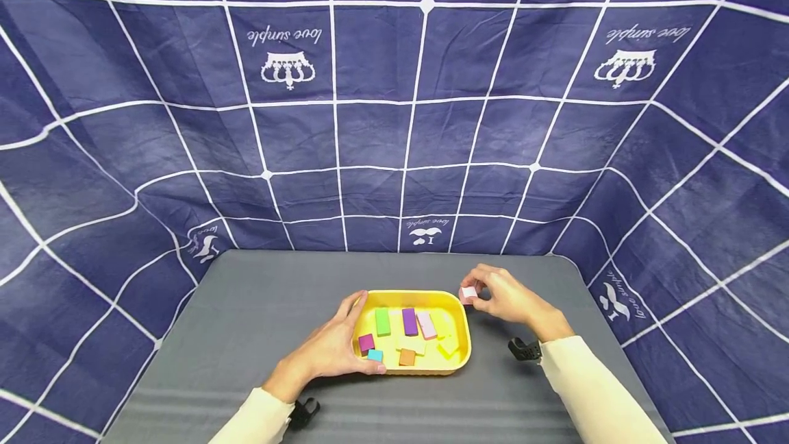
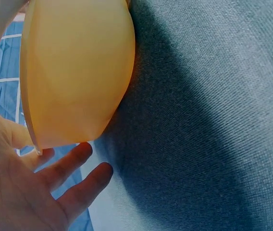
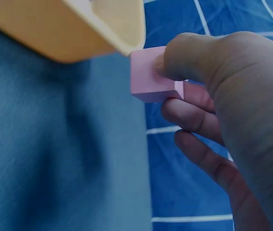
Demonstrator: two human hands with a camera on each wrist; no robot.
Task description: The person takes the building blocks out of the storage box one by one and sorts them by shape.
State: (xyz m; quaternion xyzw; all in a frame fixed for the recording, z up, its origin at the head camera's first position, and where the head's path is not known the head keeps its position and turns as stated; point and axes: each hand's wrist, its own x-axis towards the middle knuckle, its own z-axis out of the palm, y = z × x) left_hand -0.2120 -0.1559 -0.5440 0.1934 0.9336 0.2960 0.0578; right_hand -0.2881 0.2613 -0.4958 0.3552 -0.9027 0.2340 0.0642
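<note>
Your left hand (image 1: 329,348), fingers spread, gripping a yellow plastic tray (image 1: 466,342) (coloured blocks (image 1: 410,321) inside), your right hand (image 1: 507,295) pinching a pink block (image 1: 468,294), just beside the tray's right end.

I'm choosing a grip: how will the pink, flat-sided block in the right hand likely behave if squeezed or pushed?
The pink, flat-sided block is probably stiff: its edges look straight in the right hand. Its flat faces should make it slide rather than roll. Its smooth-looking surface may be slightly slippery.
</note>
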